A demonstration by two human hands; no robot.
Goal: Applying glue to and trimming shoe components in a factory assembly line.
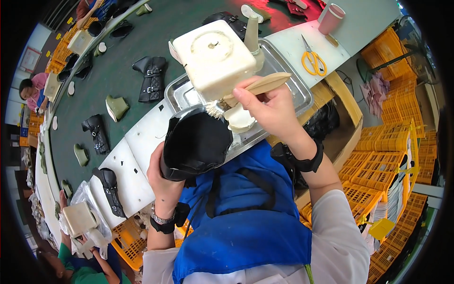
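My left hand (163,182) grips a black boot (198,139) by its side, its wide opening turned up toward me. In my right hand (272,111) is a brush (265,84) with a pale wooden handle, fingers closed round it. Its light bristles hang right by the boot's far rim; I cannot tell whether they touch. Just below the brush, a small whitish cup (240,120) rests in a metal tray (302,98). A white box-shaped container (215,59) stands in the same tray, beyond both hands.
Orange-handled scissors (314,64) and a pink cup (332,19) occupy the white bench to the right. Black boots (152,78) and green boots (116,108) lie on the green belt (127,52) ahead. Yellow crates (373,173) stack at right. Co-workers sit along the left.
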